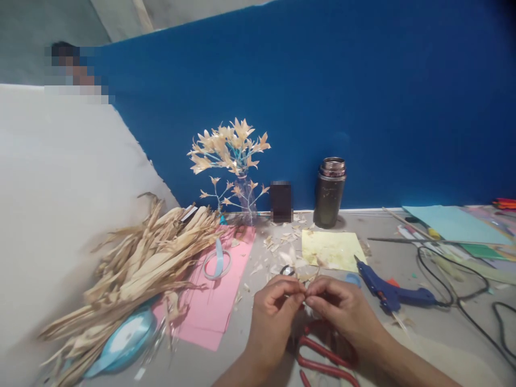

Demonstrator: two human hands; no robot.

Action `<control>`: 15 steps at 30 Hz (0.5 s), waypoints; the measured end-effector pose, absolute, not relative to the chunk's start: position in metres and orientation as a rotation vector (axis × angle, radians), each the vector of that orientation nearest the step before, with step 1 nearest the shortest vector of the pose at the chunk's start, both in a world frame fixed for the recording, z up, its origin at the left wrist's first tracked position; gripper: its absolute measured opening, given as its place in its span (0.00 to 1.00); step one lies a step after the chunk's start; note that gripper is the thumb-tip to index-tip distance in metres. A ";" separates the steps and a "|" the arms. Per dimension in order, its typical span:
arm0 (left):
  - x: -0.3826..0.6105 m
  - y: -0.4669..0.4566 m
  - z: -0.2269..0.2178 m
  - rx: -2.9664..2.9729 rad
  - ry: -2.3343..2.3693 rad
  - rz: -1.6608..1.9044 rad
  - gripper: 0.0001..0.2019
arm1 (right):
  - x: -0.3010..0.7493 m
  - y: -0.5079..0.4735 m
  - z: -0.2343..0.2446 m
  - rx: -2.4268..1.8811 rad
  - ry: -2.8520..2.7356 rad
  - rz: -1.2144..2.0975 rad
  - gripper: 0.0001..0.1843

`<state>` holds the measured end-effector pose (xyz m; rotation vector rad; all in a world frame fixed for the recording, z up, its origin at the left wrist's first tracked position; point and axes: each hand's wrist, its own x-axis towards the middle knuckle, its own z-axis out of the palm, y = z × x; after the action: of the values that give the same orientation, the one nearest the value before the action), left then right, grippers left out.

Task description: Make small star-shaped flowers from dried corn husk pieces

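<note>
My left hand [278, 303] and my right hand [338, 306] meet at the fingertips, low in the middle of the view. Both are closed in a pinch on something tiny, mostly hidden by the fingers. Just beyond the fingertips shows a pale piece of dried husk [291, 258]; whether it is held or lies on the table, I cannot tell. Under the right wrist lie red-handled scissors [322, 352], partly covered. A blue glue gun [389, 287] rests to the right of my hands, nozzle towards a yellow paper [332, 251] strewn with scraps.
At left lie dried corn husks [153, 263], blue ribbon [127, 336], a tape roll [217, 260] and pink paper [209, 309]. Husk flowers [234, 142] stand in a bottle beside a dark flask [330, 193]. A black cord [459, 295] loops at right. Someone's head is behind the partition.
</note>
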<state>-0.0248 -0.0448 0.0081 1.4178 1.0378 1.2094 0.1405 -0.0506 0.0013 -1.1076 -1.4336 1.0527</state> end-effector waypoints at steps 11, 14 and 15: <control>-0.029 -0.054 0.000 1.474 1.082 1.235 0.06 | 0.140 -0.053 0.004 -1.033 -1.670 0.804 0.09; -0.030 -0.056 0.001 1.450 1.072 1.245 0.05 | 0.140 -0.054 0.003 -1.018 -1.694 0.786 0.08; -0.029 -0.056 0.001 1.443 1.072 1.246 0.05 | 0.140 -0.054 0.002 -1.016 -1.702 0.762 0.08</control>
<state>-0.0293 -0.0559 0.0015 1.4426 1.0719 1.2461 0.1397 -0.0539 0.0015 -1.0164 -1.7023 0.7619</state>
